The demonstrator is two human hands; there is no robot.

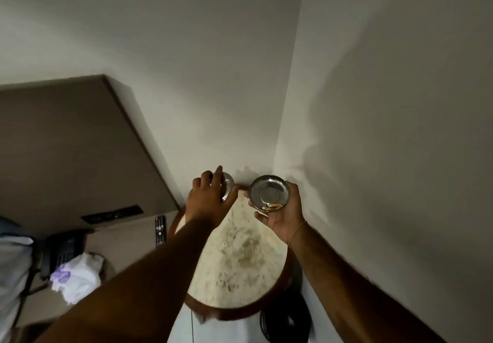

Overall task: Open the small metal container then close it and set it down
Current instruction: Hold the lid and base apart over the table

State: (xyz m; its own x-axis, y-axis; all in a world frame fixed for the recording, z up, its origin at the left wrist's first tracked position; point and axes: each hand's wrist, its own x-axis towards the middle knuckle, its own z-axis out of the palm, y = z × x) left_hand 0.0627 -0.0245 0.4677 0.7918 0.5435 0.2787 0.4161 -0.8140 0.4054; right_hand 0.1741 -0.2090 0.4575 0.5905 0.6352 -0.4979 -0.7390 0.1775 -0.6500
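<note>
The small metal container is in two pieces, both held above a round table (240, 257) in a room corner. My right hand (282, 217) cups the shiny round base (269, 193), open side facing me, with a few small yellowish bits lying inside its lower rim. My left hand (208, 198) grips the metal lid (226, 185) from above, fingers curled over it, so most of the lid is hidden. The two pieces are apart, the lid a little left of the base.
The round table has a pale marbled top and a dark wooden rim. White walls meet just behind it. A remote (160, 229) and a dark telephone (62, 249) lie on a surface at left, beside a white plastic bag (77, 276). A black object (285, 321) sits under the table.
</note>
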